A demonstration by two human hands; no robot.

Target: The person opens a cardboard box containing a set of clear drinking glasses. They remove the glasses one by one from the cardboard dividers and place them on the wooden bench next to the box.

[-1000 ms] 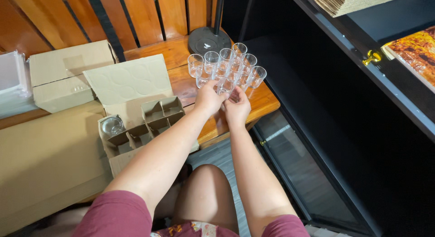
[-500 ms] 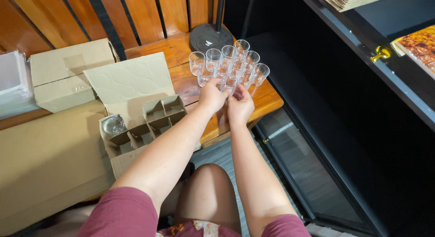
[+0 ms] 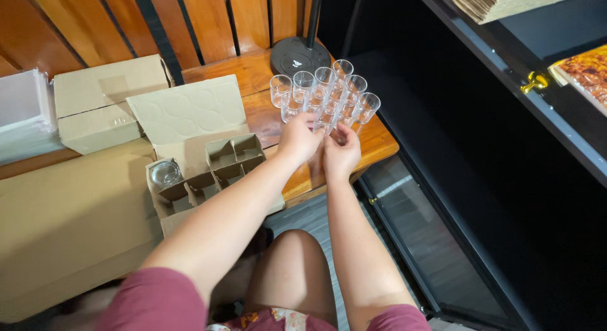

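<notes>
Glasses (image 3: 322,94) are clustered upright on the worktop (image 3: 379,141), just beyond both hands. Left hand (image 3: 298,139) and right hand (image 3: 341,153), side by side, are pinched on the nearest glass; neither is nearer.

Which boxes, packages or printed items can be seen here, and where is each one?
Open cardboard box with dividers: near bench edge, brown, one glass inside.
Closed cardboard box: behind it, plain brown, rectangular.
Clear plastic package: far left, see-through.
Large flat carton: lower left, tan.
Printed sheet: right shelf, orange picture.
</notes>
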